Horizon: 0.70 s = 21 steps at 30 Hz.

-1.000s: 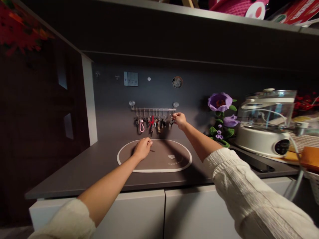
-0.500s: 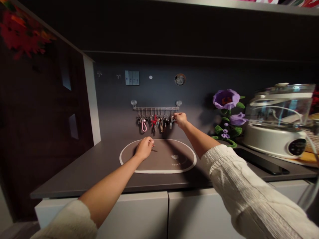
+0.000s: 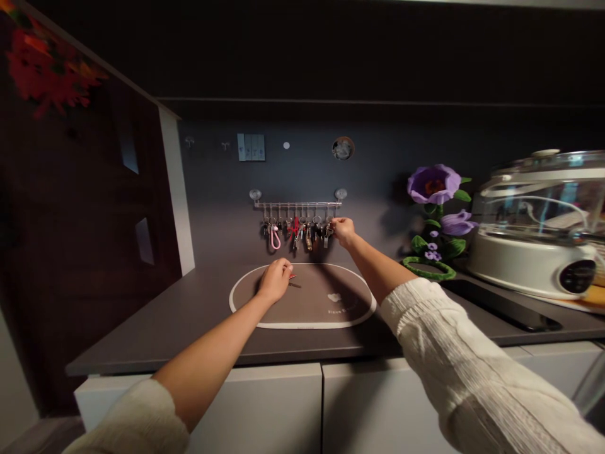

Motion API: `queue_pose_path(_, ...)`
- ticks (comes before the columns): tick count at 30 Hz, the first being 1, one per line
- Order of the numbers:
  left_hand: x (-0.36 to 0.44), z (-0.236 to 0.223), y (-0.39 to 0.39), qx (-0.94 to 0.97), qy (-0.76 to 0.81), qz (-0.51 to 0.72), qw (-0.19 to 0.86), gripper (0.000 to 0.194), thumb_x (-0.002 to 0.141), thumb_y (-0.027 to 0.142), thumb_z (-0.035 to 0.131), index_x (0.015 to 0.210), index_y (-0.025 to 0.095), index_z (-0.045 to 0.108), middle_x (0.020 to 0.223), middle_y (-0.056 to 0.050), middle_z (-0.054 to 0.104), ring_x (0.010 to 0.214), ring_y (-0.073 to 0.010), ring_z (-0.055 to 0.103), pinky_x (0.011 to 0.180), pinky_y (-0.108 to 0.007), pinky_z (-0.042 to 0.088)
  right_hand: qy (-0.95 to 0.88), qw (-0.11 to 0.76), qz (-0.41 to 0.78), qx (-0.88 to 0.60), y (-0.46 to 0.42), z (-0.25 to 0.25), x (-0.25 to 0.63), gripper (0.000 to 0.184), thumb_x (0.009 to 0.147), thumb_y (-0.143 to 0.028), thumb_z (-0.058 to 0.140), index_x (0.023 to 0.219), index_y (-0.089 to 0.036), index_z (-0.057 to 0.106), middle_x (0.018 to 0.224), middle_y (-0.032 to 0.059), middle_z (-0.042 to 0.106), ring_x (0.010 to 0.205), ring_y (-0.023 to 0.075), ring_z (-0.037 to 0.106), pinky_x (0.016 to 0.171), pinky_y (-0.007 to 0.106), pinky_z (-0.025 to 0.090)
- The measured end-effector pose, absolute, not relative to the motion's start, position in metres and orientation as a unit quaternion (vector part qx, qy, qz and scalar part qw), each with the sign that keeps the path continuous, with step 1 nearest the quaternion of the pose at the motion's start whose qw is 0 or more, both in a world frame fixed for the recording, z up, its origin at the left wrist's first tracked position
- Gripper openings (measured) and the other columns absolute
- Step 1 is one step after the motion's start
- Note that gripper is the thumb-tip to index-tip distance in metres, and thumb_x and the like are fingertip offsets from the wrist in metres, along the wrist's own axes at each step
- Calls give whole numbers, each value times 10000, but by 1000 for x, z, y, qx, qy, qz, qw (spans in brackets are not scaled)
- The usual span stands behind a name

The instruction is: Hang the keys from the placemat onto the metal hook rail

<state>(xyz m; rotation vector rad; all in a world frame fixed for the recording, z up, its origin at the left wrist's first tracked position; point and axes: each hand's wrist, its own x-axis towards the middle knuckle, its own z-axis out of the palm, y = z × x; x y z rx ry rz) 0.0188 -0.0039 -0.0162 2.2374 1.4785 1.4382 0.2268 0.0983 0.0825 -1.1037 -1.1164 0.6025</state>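
Note:
A clear hook rack (image 3: 299, 204) is fixed to the dark wall by two suction cups. Several key bunches hang from it, among them one with a pink loop strap (image 3: 275, 238) and one with a red charm (image 3: 295, 228). At the rack's right end, my right hand (image 3: 344, 232) has its fingers pinched on a bunch of keys (image 3: 326, 238), which still hangs by the hook. Lower down, my left hand (image 3: 276, 279) is just above the oval brown mat (image 3: 312, 313), fingers curled. A small red tip (image 3: 292, 276) sticks out from them; the rest of that thing is hidden.
To the right stand purple knitted flowers (image 3: 433, 184), a black phone (image 3: 503, 306) lying flat, and a white appliance with a clear top (image 3: 529, 261). A shelf overhangs the counter (image 3: 155, 321). Above the rack are wall switches (image 3: 251, 147) and a round hole (image 3: 343, 148).
The view has shifted slightly. Both hands keep nearly the same places and grips, my right hand at the rack's end and my left over the mat.

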Motion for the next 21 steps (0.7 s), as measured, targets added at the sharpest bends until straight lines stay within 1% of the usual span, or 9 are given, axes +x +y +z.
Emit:
queue_pose_path(8, 19, -15, -5, 730, 484, 481, 46, 159, 819, 217, 414, 739, 175, 545, 774, -32, 611, 754, -140, 552, 736, -269, 419, -514, 665, 223, -493, 111, 74, 229, 62, 672, -203, 492, 655, -161, 535, 527, -35, 502, 502, 74, 465, 511, 170, 388)
queue_pose_path(12, 19, -13, -7, 725, 492, 480, 34, 151, 819, 206, 410, 757, 172, 544, 803, -40, 611, 790, -150, 547, 754, -279, 413, -526, 659, 190, -503, 108, 72, 230, 68, 667, -209, 494, 691, -167, 541, 588, -23, 544, 569, 87, 500, 576, 179, 413)
queue_pose_path(14, 19, -13, -8, 720, 500, 480, 29, 149, 819, 204, 412, 764, 171, 547, 805, -42, 612, 793, -154, 547, 750, -282, 413, -527, 656, 161, -517, 104, 72, 229, 75, 668, -202, 497, 718, -172, 543, 651, -6, 577, 626, 98, 525, 623, 187, 425)
queue_pose_path(17, 18, -11, -9, 712, 507, 485, 20, 154, 823, 203, 411, 783, 170, 556, 816, -45, 615, 794, -156, 548, 749, -283, 413, -502, 663, 130, -541, 95, 73, 223, 134, 672, -180, 503, 800, -172, 544, 807, 34, 612, 745, 114, 556, 710, 205, 430)
queue_pose_path(19, 17, -9, -10, 708, 511, 487, 9, 162, 829, 202, 408, 795, 167, 562, 837, -54, 618, 807, -159, 547, 757, -282, 411, -491, 669, 125, -544, 85, 73, 216, 192, 683, -162, 497, 870, -169, 537, 912, 57, 609, 819, 121, 558, 760, 217, 423)
queue_pose_path(21, 14, -6, -11, 712, 511, 481, -9, 178, 839, 199, 398, 799, 165, 568, 867, -65, 617, 837, -162, 546, 772, -277, 406, -503, 667, 132, -533, 74, 72, 208, 229, 700, -159, 486, 926, -169, 523, 971, 65, 598, 859, 123, 552, 787, 223, 418)
